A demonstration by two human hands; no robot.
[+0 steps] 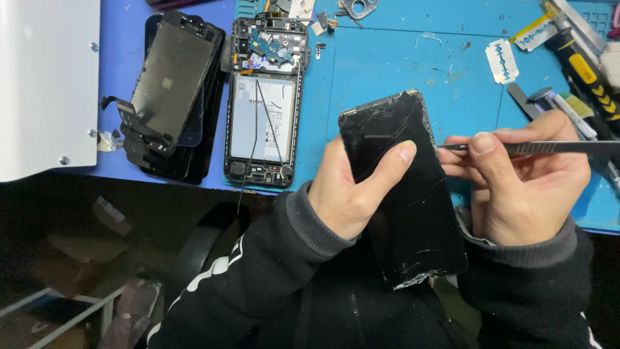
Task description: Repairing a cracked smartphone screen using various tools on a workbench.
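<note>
currently my left hand (345, 194) is closed around the cracked black screen panel (403, 187), long axis running away from me and tilted leftward, while my right hand (523, 184) pinches the metal pry tool (516, 147) with its tip touching the panel's right edge.

Your left hand (352, 190) grips the cracked screen panel (403, 187) from its left; your right hand (523, 184) brings a metal pry tool (516, 147) against its right edge. Behind-left, an opened phone (265, 103) lies on the mat (400, 64), right of stacked screens (168, 90).
</note>
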